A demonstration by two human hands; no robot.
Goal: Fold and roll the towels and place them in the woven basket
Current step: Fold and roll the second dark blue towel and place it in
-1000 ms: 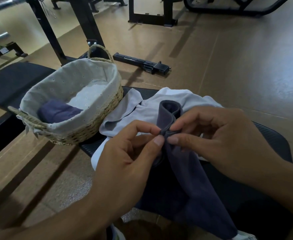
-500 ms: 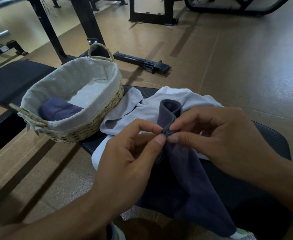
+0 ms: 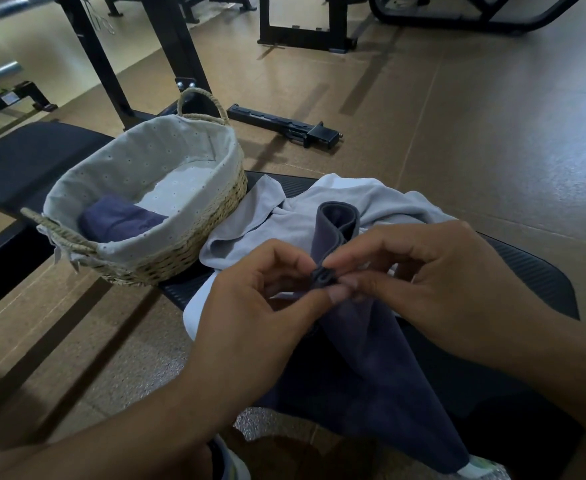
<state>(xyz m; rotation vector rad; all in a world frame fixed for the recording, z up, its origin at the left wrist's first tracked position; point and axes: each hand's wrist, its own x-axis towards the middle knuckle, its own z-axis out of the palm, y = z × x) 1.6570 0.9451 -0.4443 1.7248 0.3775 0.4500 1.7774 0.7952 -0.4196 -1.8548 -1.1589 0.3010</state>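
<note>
No text, brand, number or sign can be read anywhere in the view. A small pale label (image 3: 8, 98) sits on the dark equipment frame at the far left, but it is too small and blurred to make out any letters.

Left hand (image 3: 250, 303), right hand (image 3: 433, 289): fingertips together, both pinching.
</note>
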